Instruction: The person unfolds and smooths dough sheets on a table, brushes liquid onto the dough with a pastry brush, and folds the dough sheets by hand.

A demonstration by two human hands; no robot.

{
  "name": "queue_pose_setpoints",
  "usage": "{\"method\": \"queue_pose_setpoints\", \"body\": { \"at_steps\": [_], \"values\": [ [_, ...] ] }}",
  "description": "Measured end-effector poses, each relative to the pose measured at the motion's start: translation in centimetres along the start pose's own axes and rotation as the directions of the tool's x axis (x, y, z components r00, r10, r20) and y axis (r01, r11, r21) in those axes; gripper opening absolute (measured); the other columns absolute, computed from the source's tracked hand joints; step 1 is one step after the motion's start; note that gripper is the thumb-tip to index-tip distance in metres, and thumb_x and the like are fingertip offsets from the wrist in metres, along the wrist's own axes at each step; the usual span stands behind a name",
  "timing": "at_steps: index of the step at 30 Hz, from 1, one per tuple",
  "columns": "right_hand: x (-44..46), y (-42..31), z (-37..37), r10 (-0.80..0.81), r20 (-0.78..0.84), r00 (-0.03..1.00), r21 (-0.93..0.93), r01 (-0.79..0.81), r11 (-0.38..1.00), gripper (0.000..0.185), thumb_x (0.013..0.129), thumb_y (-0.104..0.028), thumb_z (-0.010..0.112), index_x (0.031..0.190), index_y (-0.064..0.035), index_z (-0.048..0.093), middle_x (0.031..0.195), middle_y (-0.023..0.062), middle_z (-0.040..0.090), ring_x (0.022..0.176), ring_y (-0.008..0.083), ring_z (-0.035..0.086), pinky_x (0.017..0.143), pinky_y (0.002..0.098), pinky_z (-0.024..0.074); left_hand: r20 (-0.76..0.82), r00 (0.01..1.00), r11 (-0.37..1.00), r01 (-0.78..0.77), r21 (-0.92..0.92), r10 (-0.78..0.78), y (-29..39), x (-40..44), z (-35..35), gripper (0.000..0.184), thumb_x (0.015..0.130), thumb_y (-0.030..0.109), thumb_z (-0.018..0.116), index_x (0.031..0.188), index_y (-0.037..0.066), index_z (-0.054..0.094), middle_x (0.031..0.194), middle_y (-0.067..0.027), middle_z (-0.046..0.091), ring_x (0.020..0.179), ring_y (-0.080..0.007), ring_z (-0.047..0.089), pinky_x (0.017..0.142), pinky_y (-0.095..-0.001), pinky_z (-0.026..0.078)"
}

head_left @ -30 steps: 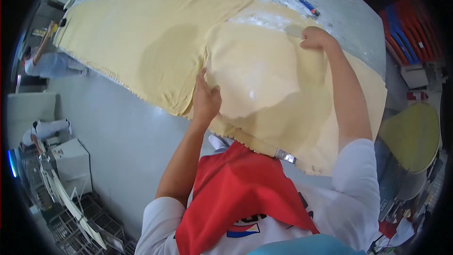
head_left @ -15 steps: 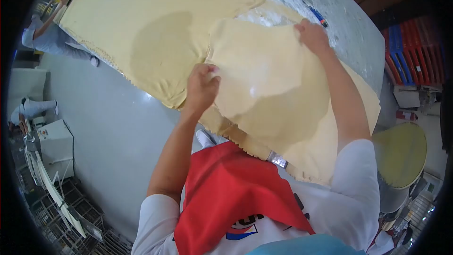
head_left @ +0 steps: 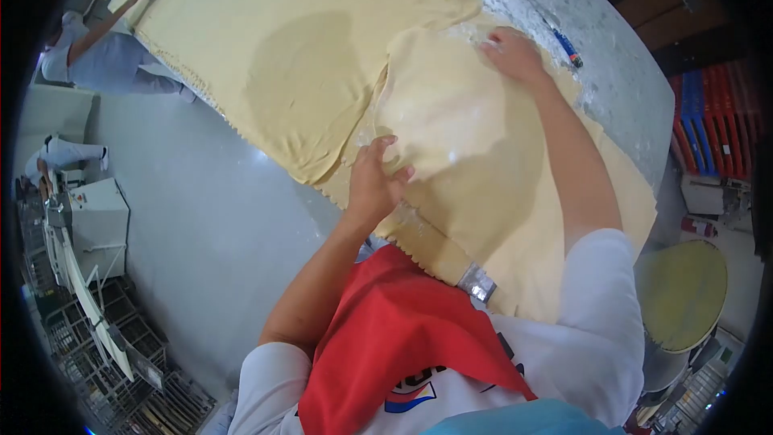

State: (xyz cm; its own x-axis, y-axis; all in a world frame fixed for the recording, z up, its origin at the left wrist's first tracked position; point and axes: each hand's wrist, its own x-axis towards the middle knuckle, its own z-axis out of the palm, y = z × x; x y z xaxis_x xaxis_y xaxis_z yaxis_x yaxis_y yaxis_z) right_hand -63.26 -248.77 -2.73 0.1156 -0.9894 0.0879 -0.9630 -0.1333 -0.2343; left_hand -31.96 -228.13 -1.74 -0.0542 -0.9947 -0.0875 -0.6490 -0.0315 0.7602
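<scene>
A pale sheet of dough (head_left: 483, 169) lies before me, partly over another layer that shows along the near edge. My left hand (head_left: 378, 181) is just above its left edge, thumb and fingers apart, holding nothing. On the far edge of the same sheet rests my right hand (head_left: 513, 55), its fingers spread on the dough. To the left spreads a larger, yellower dough sheet (head_left: 282, 56), wrinkled towards its near corner. Some of the far fingertips' contact is hard to make out.
A tool with a blue and red handle (head_left: 568, 48) lies on the floury table (head_left: 628, 89). Shiny metal (head_left: 477, 283) shows at the near edge. A co-worker (head_left: 105, 52) holds a dark-edged tool at far left. Red and blue crates (head_left: 717, 121) stand right, beside a round yellowish-topped container (head_left: 683, 294).
The dough's far and left edges have come down from my hands. My left hand has opened and drawn back slightly; my right hand has loosened. The view has shifted, and the co-worker's arm has moved.
</scene>
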Motion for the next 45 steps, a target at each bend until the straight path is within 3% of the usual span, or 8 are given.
{"method": "queue_pose_setpoints", "body": {
  "at_steps": [4, 10, 12, 25, 28, 30, 40, 45],
  "values": [
    [1.0, -4.2, 2.3, -0.128, -0.068, 0.989, -0.054, 0.125, 0.991, 0.048, 0.083, -0.049, 0.059, 0.114, -0.0128, 0.065, 0.112, 0.0101, 0.065, 0.11, 0.0287, 0.058, 0.094, 0.0425, 0.0452, -0.027, 0.996, 0.986, 0.078, -0.145, -0.083, -0.4, -0.1, 0.2, 0.051, 0.076, 0.013, 0.074, 0.121, 0.001, 0.055, 0.105, -0.0168, 0.064, 0.092, -0.025, 0.061, 0.081, -0.0335, 0.047],
    [2.6, -4.7, 2.0, 0.13, 0.131, 0.983, 0.142, -0.148, 0.979, 0.05, 0.08, -0.045, 0.064, 0.121, -0.0163, 0.063, 0.124, 0.008, 0.059, 0.12, 0.0263, 0.052, 0.102, 0.0455, 0.0375, 0.221, 0.927, 0.912, 0.349, -0.215, -0.302, 0.8, -0.5, -0.6, 0.041, 0.078, 0.013, 0.073, 0.115, 0.0, 0.059, 0.089, -0.0122, 0.066, 0.084, -0.0227, 0.062, 0.074, -0.0323, 0.049],
    [2.5, -5.1, 1.6, 0.141, 0.187, 0.972, 0.126, -0.166, 0.978, 0.046, 0.079, -0.043, 0.064, 0.118, -0.0176, 0.064, 0.126, 0.0069, 0.057, 0.118, 0.0289, 0.052, 0.102, 0.0475, 0.0364, -0.026, 0.993, 0.978, -0.114, -0.175, 0.111, -0.7, -0.5, 1.2, 0.034, 0.079, 0.012, 0.072, 0.108, 0.0, 0.061, 0.087, -0.0135, 0.064, 0.083, -0.0247, 0.063, 0.07, -0.0339, 0.049],
    [3.8, -10.7, 3.2, 0.08, 0.116, 0.99, 0.089, -0.09, 0.992, 0.028, 0.088, -0.031, 0.051, 0.108, -0.0149, 0.064, 0.114, 0.0065, 0.064, 0.112, 0.027, 0.054, 0.092, 0.0517, 0.0354, -0.113, 0.979, 0.968, -0.188, -0.167, 0.171, -0.9, 0.4, 1.6, 0.036, 0.069, 0.009, 0.075, 0.098, 0.003, 0.055, 0.092, -0.0177, 0.056, 0.089, -0.038, 0.055, 0.078, -0.0426, 0.045],
    [3.7, -10.8, 3.8, 0.015, 0.079, 0.997, -0.197, 0.001, 0.98, 0.031, 0.091, -0.034, 0.049, 0.112, -0.0131, 0.059, 0.111, 0.0092, 0.065, 0.11, 0.027, 0.057, 0.091, 0.05, 0.0396, -0.119, 0.974, 0.967, -0.209, -0.143, 0.193, -1.4, 0.6, 0.9, 0.035, 0.07, 0.01, 0.075, 0.097, 0.002, 0.054, 0.093, -0.0177, 0.056, 0.089, -0.0372, 0.055, 0.078, -0.0423, 0.045],
    [4.2, -10.2, 5.2, 0.097, -0.141, 0.985, -0.054, -0.105, 0.993, 0.034, 0.095, -0.038, 0.043, 0.112, -0.0104, 0.056, 0.11, 0.0123, 0.065, 0.104, 0.0305, 0.062, 0.088, 0.0492, 0.0448, -0.064, 0.978, 0.976, -0.201, -0.079, 0.196, -2.0, 0.6, 0.2, 0.033, 0.07, 0.009, 0.073, 0.096, 0.002, 0.054, 0.095, -0.0171, 0.057, 0.091, -0.036, 0.056, 0.079, -0.0412, 0.045],
    [6.6, -6.6, 5.4, -0.029, -0.246, 0.969, -0.156, -0.01, 0.988, 0.031, 0.096, -0.038, 0.045, 0.103, -0.0115, 0.059, 0.11, 0.0106, 0.064, 0.098, 0.0324, 0.064, 0.083, 0.0474, 0.0505, 0.137, 0.99, 0.999, -0.04, 0.022, 0.037, -4.3, -0.8, -3.5, 0.031, 0.072, 0.008, 0.07, 0.097, 0.0, 0.054, 0.1, -0.0173, 0.058, 0.1, -0.0352, 0.056, 0.086, -0.04, 0.045],
    [1.0, -5.8, 3.8, -0.166, -0.309, 0.936, -0.241, 0.091, 0.966, 0.026, 0.093, -0.032, 0.048, 0.102, -0.0122, 0.062, 0.11, 0.0106, 0.062, 0.098, 0.0301, 0.061, 0.083, 0.0463, 0.0488, -0.024, 0.963, 0.922, -0.251, 0.294, 0.269, -1.6, -1.8, -2.5, 0.039, 0.074, 0.01, 0.07, 0.11, 0.001, 0.056, 0.114, -0.0203, 0.053, 0.107, -0.0411, 0.051, 0.09, -0.0461, 0.043]
  ]
}}
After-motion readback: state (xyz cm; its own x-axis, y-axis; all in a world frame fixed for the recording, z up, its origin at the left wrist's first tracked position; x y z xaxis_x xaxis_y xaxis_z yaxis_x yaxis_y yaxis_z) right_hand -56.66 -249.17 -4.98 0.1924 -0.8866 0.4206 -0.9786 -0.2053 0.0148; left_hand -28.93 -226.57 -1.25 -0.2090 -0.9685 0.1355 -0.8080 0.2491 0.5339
